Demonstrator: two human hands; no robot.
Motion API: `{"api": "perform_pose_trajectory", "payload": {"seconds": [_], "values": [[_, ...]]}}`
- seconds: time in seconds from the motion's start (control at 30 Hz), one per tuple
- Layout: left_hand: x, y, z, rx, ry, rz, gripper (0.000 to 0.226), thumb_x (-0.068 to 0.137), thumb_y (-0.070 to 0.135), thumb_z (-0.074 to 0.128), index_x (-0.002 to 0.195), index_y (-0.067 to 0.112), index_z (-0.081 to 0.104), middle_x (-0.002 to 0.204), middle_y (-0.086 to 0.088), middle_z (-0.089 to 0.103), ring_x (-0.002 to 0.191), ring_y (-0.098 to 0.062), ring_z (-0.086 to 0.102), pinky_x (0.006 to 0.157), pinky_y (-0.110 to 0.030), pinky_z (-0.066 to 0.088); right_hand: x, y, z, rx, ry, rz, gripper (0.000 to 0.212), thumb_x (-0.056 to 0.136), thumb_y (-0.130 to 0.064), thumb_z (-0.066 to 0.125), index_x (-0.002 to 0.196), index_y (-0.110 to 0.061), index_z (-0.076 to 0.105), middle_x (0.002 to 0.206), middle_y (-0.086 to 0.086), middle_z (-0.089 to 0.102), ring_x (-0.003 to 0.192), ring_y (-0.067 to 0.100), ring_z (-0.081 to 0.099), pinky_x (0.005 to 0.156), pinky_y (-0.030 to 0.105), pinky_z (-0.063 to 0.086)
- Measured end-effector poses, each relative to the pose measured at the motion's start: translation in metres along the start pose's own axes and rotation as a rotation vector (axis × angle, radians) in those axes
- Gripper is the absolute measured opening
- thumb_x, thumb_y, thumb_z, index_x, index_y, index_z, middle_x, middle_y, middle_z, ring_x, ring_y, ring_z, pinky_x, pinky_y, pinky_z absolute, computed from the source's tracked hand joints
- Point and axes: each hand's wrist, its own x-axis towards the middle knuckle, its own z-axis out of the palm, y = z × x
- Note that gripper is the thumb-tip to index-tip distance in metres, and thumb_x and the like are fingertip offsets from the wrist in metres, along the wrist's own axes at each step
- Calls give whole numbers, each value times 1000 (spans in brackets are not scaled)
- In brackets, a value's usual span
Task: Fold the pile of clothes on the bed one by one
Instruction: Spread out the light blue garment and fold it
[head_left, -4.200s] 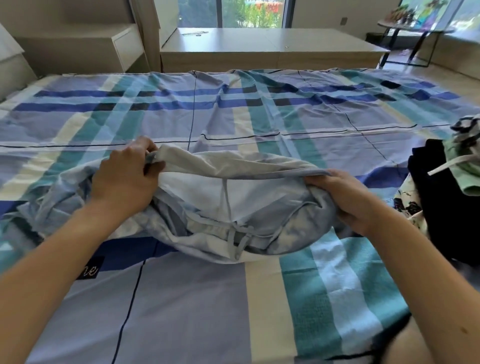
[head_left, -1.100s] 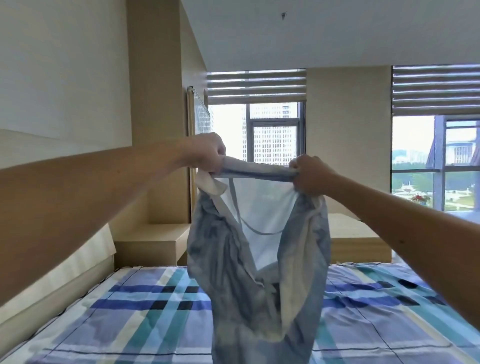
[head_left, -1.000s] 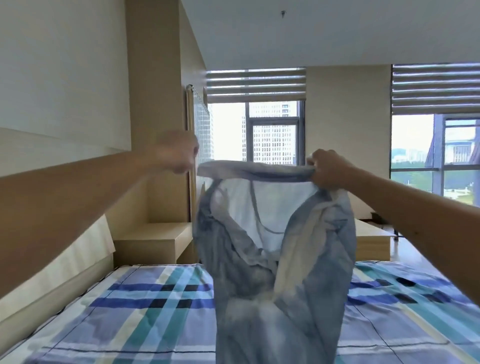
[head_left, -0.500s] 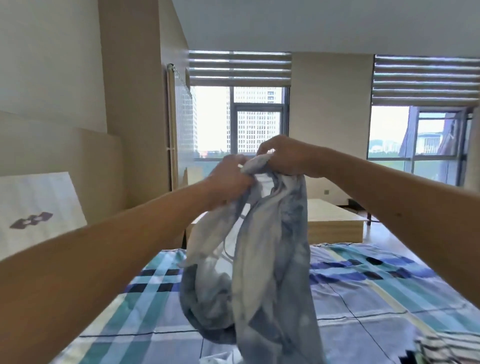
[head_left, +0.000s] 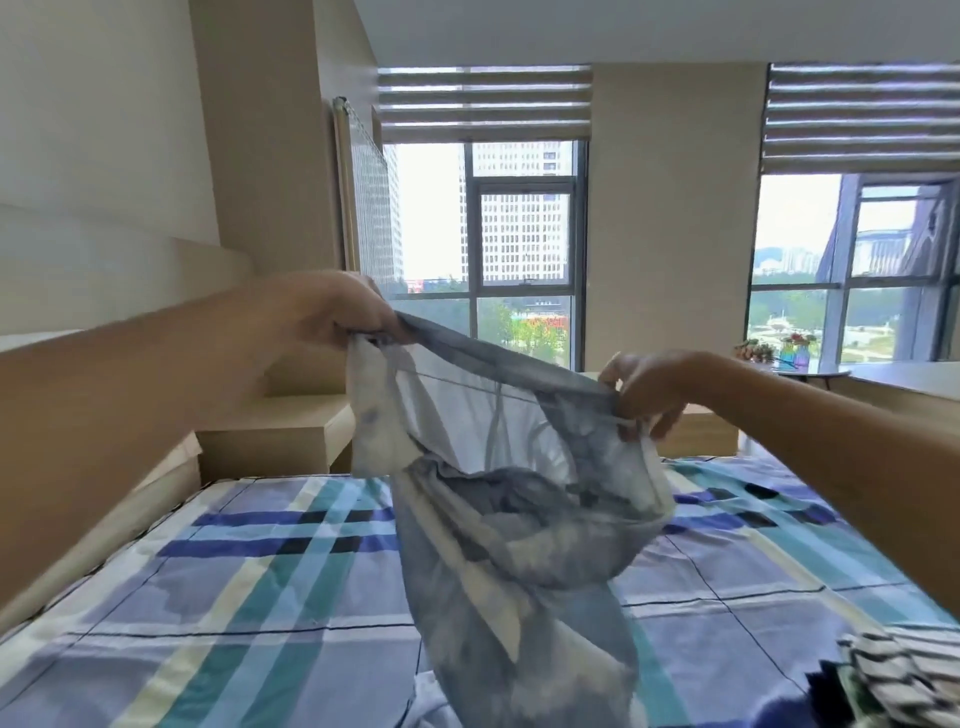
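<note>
Head view: the left hand (head_left: 340, 312) and the right hand (head_left: 649, 389) each pinch one end of the waistband of blue-grey tie-dyed drawstring trousers (head_left: 493, 545) with curled fingers. The trousers hang in the air above the middle of the bed (head_left: 249, 587), their legs trailing toward its near edge. A striped garment (head_left: 893, 675) lies unfolded at the near right corner. The trousers show no fold and no folded stack is visible, so most of the task appears outstanding.

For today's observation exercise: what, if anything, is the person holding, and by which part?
The blue-grey garment, by its waistband: the left hand grips one end, the right hand pinches the other; the rest hangs down.
</note>
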Motion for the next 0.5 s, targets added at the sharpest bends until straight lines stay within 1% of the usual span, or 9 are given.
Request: {"api": "perform_pose_trajectory", "payload": {"seconds": [0.07,0.13,0.17,0.23,0.3,0.37,0.43,0.47,0.5], "values": [[-5,-10,-8,-103,-127,-22,49,72,23,88,107,-6,70,86,-14,76,65,-20,72,56,-27,58,-4,8,-8,338,-73,-106,14,85,-1,68,97,-7,64,82,8,66,69,21,62,69,40,60],[-4,-20,-12,-190,-259,-17,82,46,41,99,108,-4,71,94,-16,76,75,-24,74,64,-32,61,-3,13,-14,523,-82,-179,12,96,-3,59,106,-3,65,89,12,68,76,24,65,79,43,58],[-2,-25,-11,-242,-297,-11,87,43,46,99,108,-4,71,94,-16,75,75,-25,73,63,-32,61,-1,15,-14,583,-68,-190,16,99,-8,58,113,-2,65,95,14,69,81,25,66,81,43,59],[-4,-30,-4,-286,-300,-34,65,75,45,83,114,-4,66,92,-15,72,70,-23,70,57,-28,58,3,13,-12,716,-23,-215,24,97,-16,62,116,-2,67,102,16,69,86,26,67,83,41,59],[-4,-33,5,-178,-204,-73,48,100,35,58,121,-7,63,99,-16,68,74,-23,66,57,-27,57,3,5,-8,841,11,-251,22,95,-17,64,111,-1,69,98,14,70,78,22,69,76,34,61],[-7,-31,15,16,-153,-50,56,101,48,49,121,-2,64,111,-15,67,87,-24,64,72,-33,56,4,-9,-7,909,11,-278,26,96,-16,64,114,3,68,98,15,70,78,21,68,77,32,60],[-18,-20,37,55,-182,81,80,83,78,47,125,11,60,126,-10,64,101,-20,62,94,-36,52,4,-27,-7,922,-19,-324,30,95,-15,66,116,7,66,104,18,68,87,25,65,85,35,57],[-27,-13,54,40,-208,181,83,74,83,51,128,20,57,130,-3,62,104,-14,61,96,-32,50,2,-37,-6,912,-37,-351,26,94,-14,67,111,6,68,102,18,68,86,25,65,83,34,58],[-37,-7,74,63,-247,278,69,74,75,61,125,28,57,125,5,62,102,-7,60,92,-23,50,1,-47,-5,886,-49,-368,17,93,-11,67,101,3,69,95,16,69,81,22,67,75,31,60]]}}
